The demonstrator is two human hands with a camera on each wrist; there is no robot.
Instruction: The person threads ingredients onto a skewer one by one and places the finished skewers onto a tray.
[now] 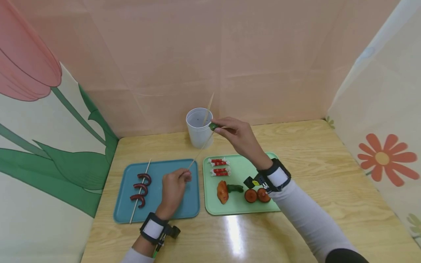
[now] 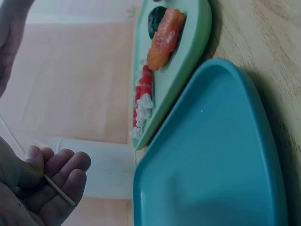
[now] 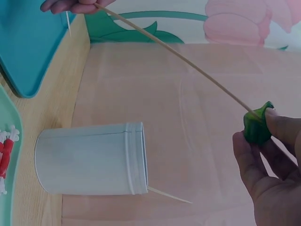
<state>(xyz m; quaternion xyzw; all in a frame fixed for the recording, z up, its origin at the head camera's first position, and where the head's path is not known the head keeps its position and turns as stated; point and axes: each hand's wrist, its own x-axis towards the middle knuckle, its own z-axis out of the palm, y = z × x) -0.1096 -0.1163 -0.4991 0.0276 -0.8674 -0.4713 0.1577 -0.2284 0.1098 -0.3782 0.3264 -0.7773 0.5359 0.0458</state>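
Note:
My left hand [image 1: 173, 190] is over the blue tray [image 1: 189, 208] and grips a thin wooden skewer [image 1: 200, 150] near its lower end. The skewer slants up and away to the right. At its upper end, my right hand [image 1: 241, 140] pinches a green pepper piece [image 3: 256, 125] between thumb and fingers. In the right wrist view the skewer's tip meets the pepper's surface. Left of my left hand, another skewer [image 1: 131, 215] lies on the tray, threaded through three curved dark-red sausage pieces [image 1: 140, 186].
A white cup [image 1: 198, 137] holding wooden sticks [image 1: 208, 107] stands at the back, behind the held skewer. On the green tray [image 1: 210, 209] lie red-and-white candy-like sticks [image 1: 219, 171], an orange-brown piece [image 1: 222, 192], a dark green piece [image 1: 235, 188] and two round brown pieces [image 1: 251, 196].

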